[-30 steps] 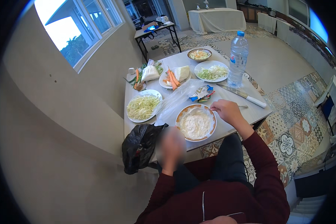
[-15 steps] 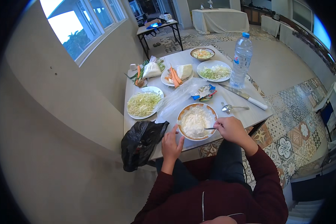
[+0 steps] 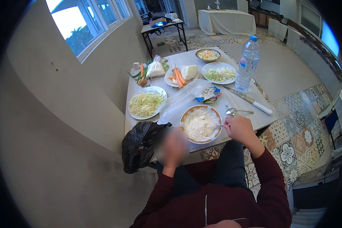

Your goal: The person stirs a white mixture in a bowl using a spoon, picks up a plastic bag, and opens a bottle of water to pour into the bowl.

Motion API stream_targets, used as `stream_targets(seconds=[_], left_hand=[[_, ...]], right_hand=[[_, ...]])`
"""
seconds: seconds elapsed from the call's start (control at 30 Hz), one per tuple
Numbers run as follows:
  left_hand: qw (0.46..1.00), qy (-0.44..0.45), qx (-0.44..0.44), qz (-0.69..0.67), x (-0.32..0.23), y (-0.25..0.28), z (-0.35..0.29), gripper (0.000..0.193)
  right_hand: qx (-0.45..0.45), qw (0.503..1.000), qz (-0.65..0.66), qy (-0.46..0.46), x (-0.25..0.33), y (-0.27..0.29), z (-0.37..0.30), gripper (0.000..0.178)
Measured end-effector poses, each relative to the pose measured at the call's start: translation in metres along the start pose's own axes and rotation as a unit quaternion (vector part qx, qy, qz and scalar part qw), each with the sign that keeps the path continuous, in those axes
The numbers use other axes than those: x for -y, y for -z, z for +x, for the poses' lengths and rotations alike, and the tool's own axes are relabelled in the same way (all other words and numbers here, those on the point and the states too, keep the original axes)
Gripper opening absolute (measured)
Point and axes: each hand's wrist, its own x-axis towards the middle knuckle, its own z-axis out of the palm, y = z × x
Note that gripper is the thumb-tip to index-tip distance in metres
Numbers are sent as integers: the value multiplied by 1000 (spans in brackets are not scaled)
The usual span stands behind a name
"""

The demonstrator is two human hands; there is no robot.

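A white bowl with an orange-brown patterned rim (image 3: 184,112) stands near the table's front edge. Thick, pale, creamy mixture (image 3: 198,124) fills much of it. At the bowl's right rim, my right hand (image 3: 239,130) is closed around the thin handle of a metal utensil (image 3: 220,125); its head is hard to make out against the mixture. By the bowl's left side is my left hand (image 3: 172,147), its fingers hidden by a blur. Just left of that hand, a black plastic bag (image 3: 137,146) hangs over the table corner.
Behind the bowl lie a clear plastic bag (image 3: 182,98), small packets (image 3: 209,94), a metal spoon (image 3: 239,111) and a white-handled knife (image 3: 260,106). Plates of shredded cabbage (image 3: 146,105), carrots (image 3: 179,77) and a tall water bottle (image 3: 247,64) stand around them.
My right hand has shifted slightly right, bringing the utensil from the mixture's middle toward the bowl's right rim. My left hand, earlier open at the rim, is now blurred.
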Motion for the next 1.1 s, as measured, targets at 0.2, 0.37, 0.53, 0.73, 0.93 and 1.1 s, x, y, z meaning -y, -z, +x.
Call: stream_targets(seconds=[0.2, 0.37, 0.53, 0.73, 0.93, 1.1], left_hand=[[1000, 3, 7, 0, -2, -1, 1, 54], [1000, 6, 9, -9, -3, -3, 2, 54], [1000, -5, -2, 2, 0, -4, 0, 56], [1000, -2, -3, -6, 0, -1, 1, 56], [1000, 1, 12, -8, -1, -1, 1, 56], [1000, -2, 1, -3, 0, 0, 2, 56]], right_hand=[[18, 995, 87, 45, 18, -5, 4, 17], [-58, 996, 40, 47, 15, -25, 34, 19], [-56, 994, -52, 74, 6, 3, 30, 18], [65, 982, -46, 172, 22, 25, 23, 12], [2, 971, -32, 236, 36, 8, 51, 10], [-102, 950, -50, 291, 16, 6, 87, 6]])
